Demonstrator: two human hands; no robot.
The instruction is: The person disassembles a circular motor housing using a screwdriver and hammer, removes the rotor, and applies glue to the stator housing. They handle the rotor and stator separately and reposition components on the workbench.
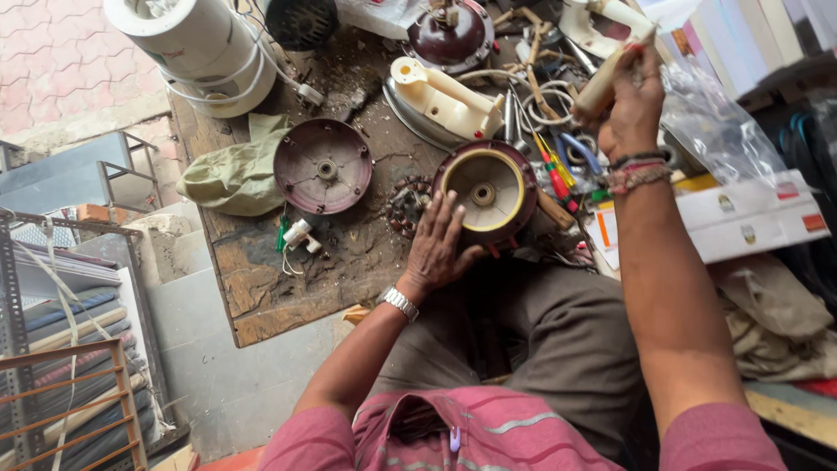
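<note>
My left hand (438,246) lies flat with spread fingers on the rim of a maroon round motor housing (488,187) with a cream inside, which stands at the near edge of a worn wooden bench (261,288). My right hand (634,100) is raised at the right and closed around the cream handle of a tool (602,85). A maroon round cover (323,166) lies upside down to the left of the housing. Between them sits a copper-wound stator (408,205).
A cream iron (440,100), screwdrivers (554,170), a white appliance body (200,52), a green cloth (235,174), a small white part (299,235) and a domed maroon part (453,35) crowd the bench. Cardboard boxes (741,222) and a plastic bag (715,126) lie right. A metal rack (61,349) stands left.
</note>
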